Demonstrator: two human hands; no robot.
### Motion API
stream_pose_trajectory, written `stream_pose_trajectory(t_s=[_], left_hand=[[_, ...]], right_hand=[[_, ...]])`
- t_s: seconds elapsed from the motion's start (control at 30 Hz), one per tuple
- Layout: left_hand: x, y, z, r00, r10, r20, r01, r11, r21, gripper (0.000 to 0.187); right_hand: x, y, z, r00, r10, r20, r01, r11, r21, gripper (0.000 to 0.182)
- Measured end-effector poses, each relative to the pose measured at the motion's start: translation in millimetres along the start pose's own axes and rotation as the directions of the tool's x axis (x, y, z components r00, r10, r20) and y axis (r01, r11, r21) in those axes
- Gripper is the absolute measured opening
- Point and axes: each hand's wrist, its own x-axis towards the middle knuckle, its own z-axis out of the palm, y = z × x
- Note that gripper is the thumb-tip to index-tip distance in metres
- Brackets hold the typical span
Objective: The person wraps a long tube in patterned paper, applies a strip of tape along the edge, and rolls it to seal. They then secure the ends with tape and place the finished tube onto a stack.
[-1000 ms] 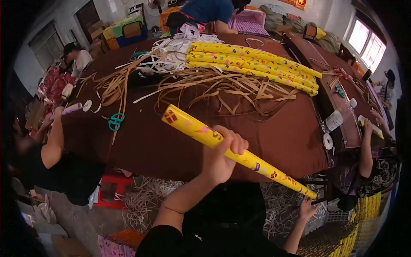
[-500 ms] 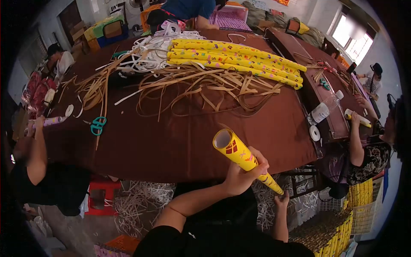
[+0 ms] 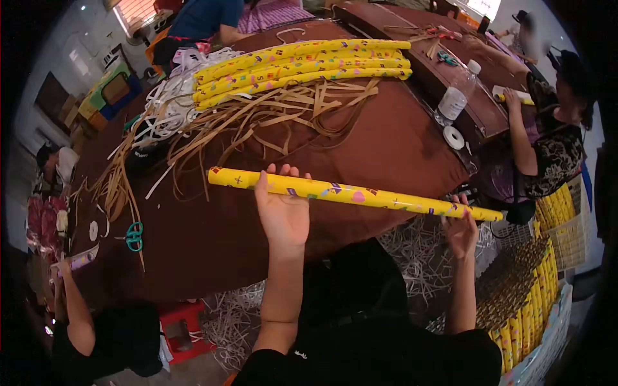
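Note:
A yellow patterned roll of wrapping paper point(image 3: 360, 195) stretches level across the front of me, its left part over the table. My left hand point(image 3: 283, 209) holds it near the left end, palm up with the fingers behind it. Near the right end, beyond the table edge, my right hand point(image 3: 462, 231) grips it between thumb and fingers. Further back on the table lie several similar yellow rolls point(image 3: 302, 64), side by side. Loose brown strips point(image 3: 270, 125) and white strips point(image 3: 164, 93) spread in front of and beside them.
Teal scissors point(image 3: 134, 237) and a white tape roll point(image 3: 94, 230) lie left on the table point(image 3: 212, 251). A plastic bottle point(image 3: 456, 96) and another tape roll point(image 3: 453, 137) stand right. Co-workers point(image 3: 553, 128) sit at both sides. A basket of yellow rolls point(image 3: 528, 309) stands lower right.
The roll has swung from pointing away from me to lying crosswise. My left hand has moved left and turned palm up; my right hand has risen with the other end. The view has shifted right.

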Motion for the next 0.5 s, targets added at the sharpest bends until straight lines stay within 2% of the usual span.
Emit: stream_pose_trajectory(t_s=[0.03, 0.1, 0.13, 0.23, 0.3, 0.37, 0.4, 0.5], left_hand=[[-1, 2, 1, 1.0, -0.002, -0.011, 0.002, 1.0, -0.011, 0.025], [-1, 3, -6, 0.999, -0.04, 0.007, 0.04, 0.999, -0.02, 0.029], [-2, 3, -4, 0.998, -0.047, 0.031, 0.047, 0.999, 0.008, 0.031], [-1, 2, -5, 0.996, -0.063, 0.064, 0.057, 0.994, 0.091, 0.04], [-3, -1, -5, 0.993, -0.043, 0.105, 0.019, 0.974, 0.227, 0.04], [-6, -4, -4, 0.995, -0.026, 0.093, -0.002, 0.957, 0.289, 0.04], [-6, -5, -2, 0.997, 0.008, 0.081, -0.036, 0.937, 0.346, 0.039], [-4, -4, -9, 0.999, 0.03, 0.031, -0.038, 0.941, 0.337, 0.038]], right_hand=[[1, -4, 5, 0.997, -0.018, 0.07, 0.019, 1.0, -0.011, 0.052], [1, -10, 9, 0.998, -0.055, -0.024, 0.054, 0.998, -0.039, 0.05], [3, -11, 15, 0.996, -0.085, -0.033, 0.084, 0.996, -0.032, 0.044], [6, -11, 25, 0.95, -0.167, -0.263, 0.144, 0.984, -0.105, 0.034], [8, -12, 28, 0.921, -0.219, -0.321, 0.186, 0.974, -0.131, 0.032], [7, -8, 50, 0.849, -0.309, -0.428, 0.243, 0.949, -0.204, 0.029], [8, -7, 49, 0.839, -0.327, -0.434, 0.267, 0.944, -0.196, 0.029], [10, -3, 43, 0.86, -0.358, -0.364, 0.304, 0.932, -0.199, 0.031]])
